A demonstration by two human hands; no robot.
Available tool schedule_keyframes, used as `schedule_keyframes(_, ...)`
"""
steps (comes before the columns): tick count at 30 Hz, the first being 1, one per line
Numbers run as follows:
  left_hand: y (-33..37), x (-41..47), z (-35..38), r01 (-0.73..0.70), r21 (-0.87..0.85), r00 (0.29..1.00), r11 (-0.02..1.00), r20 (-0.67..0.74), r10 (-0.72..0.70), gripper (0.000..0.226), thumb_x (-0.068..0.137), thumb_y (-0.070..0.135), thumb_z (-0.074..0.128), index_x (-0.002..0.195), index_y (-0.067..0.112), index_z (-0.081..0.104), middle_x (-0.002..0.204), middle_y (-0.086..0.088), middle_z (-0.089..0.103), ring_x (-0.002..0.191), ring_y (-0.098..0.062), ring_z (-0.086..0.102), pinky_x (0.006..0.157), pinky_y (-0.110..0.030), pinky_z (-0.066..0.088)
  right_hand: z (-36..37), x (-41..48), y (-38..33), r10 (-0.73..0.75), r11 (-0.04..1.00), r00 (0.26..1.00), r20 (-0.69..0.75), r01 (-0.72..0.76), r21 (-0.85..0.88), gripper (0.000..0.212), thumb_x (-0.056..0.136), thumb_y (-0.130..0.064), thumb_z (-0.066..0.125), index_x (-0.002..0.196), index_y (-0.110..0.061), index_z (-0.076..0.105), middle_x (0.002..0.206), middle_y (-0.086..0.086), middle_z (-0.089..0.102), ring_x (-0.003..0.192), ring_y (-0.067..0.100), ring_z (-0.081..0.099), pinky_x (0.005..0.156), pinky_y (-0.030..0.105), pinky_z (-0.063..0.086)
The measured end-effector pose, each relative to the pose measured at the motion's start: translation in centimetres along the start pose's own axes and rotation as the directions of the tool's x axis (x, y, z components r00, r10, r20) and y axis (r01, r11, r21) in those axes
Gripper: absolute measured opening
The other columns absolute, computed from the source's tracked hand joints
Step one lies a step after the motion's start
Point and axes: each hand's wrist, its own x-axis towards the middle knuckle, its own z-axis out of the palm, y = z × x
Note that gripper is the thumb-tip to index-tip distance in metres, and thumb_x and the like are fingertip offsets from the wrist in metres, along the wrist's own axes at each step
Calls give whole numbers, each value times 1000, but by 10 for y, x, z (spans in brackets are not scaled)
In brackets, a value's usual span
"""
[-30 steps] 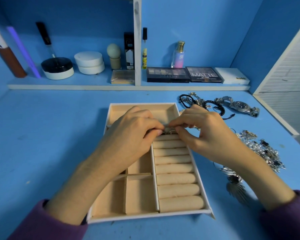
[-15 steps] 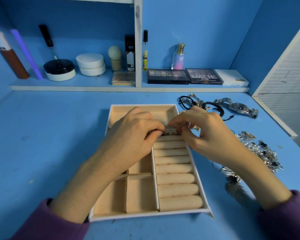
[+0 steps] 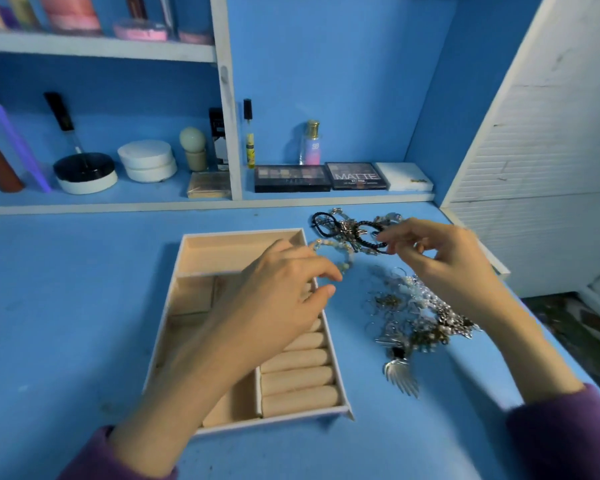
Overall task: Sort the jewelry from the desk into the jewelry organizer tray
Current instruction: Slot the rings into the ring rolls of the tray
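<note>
2 hands (image 3: 354,271) over 1 tray (image 3: 174,306) (7 rolls (image 3: 297,377) visible), jewelry pile (image 3: 413,313)

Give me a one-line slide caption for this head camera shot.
Right hand reaches a black bracelet on the desk; left hand hovers open over the tray.

Left hand (image 3: 278,292): palm down, fingers loosely curled and spread, thumb and forefinger apart, holding nothing.
Left forearm: bare, running from 7 o'clock toward centre, purple sleeve at the wrist end.
Right hand (image 3: 444,261): at 2 o'clock of the left, fingertips bent together toward 9 o'clock; grasp unclear.
Right forearm: bare, entering from 4 o'clock, purple cuff.
</note>
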Motion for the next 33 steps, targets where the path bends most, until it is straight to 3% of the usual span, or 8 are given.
schedule_keyframes(4, 16, 13, 13, -16, 22, 989, 1000, 150, 13, 16, 88, 26, 56, 100, 28, 65, 93, 11, 60, 101, -7, 43, 90, -30, 38, -10, -7, 17, 66, 998, 997, -35, -66, 3, 29, 82, 1, 51, 85, -20, 72, 73, -1, 67, 62, 8, 49, 55, 15, 38)
schedule_keyframes(8, 28, 28, 29, -31, 86, 958, 996, 285, 6, 22, 90, 28, 53, 110, 29, 62, 104, 6, 61, 110, -11, 43, 93, -37, 40, -6, -7, 36, 118, 993, 989, -86, -120, -19, 28, 81, -4, 52, 83, -24, 71, 74, 4, 67, 65, 23, 57, 56, 26, 41)
schedule_keyframes(19, 39, 37, 51, -80, 158, 947, 984, 319, 26, 32, 91, 35, 51, 123, 31, 54, 106, 2, 55, 105, -16, 38, 90, -37, 40, -6, -7, 40, 104, 992, 989, -105, -110, -54, 24, 84, -5, 51, 85, -19, 71, 71, 6, 65, 48, 1, 46, 47, 12, 34)
schedule_keyframes(26, 36, 37, 53, -113, 110, 965, 987, 249, 83, 16, 89, 32, 55, 102, 28, 61, 91, 12, 45, 91, -5, 31, 85, -29, 40, -7, -7, 39, 106, 991, 988, -114, -115, -74, 25, 84, -6, 51, 85, -21, 71, 74, 4, 66, 53, 1, 47, 49, 11, 35)
schedule_keyframes(30, 33, 35, 51, -50, 20, 980, 999, 195, 45, 3, 86, 28, 60, 86, 26, 62, 84, 15, 56, 86, -4, 39, 81, -32, 43, -9, -8, 38, 101, 990, 989, -107, -111, -85, 24, 83, -6, 53, 86, -21, 71, 71, -2, 63, 55, -6, 48, 53, 8, 36)
schedule_keyframes(33, 30, 36, 48, -1, -18, 986, 1000, 168, 4, 1, 84, 28, 62, 84, 27, 62, 86, 13, 61, 86, -4, 47, 82, -30, 43, -10, -10, 39, 85, 985, 996, -23, -87, -146, 21, 82, -8, 57, 87, -22, 71, 73, -12, 58, 69, 1, 50, 60, 7, 34)
